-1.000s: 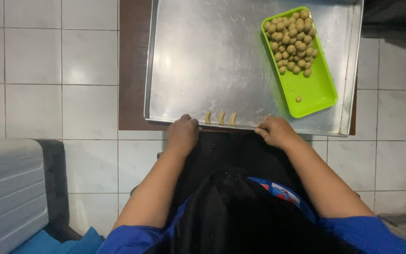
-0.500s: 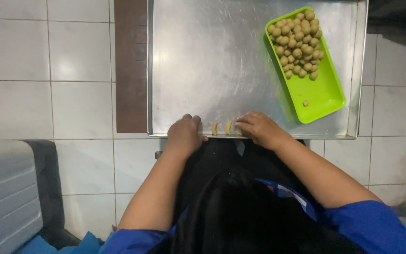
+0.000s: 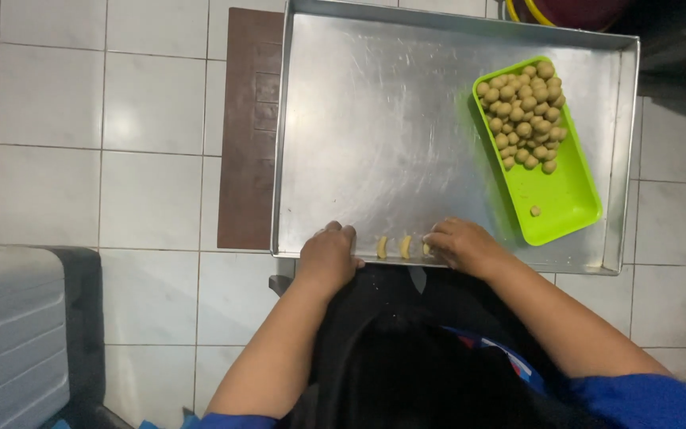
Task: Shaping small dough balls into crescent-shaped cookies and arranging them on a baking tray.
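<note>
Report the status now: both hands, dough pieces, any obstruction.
Left hand closed on tray edge. Right hand touching small crescent-shaped yellow dough pieces on large metal baking tray. Nothing between them.

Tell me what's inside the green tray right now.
The green tray holds a heap of small dough balls at its far end and one stray ball nearer the person. Whatever lies under the heap is covered.

No packages, labels, signs or screens anywhere in view.
</note>
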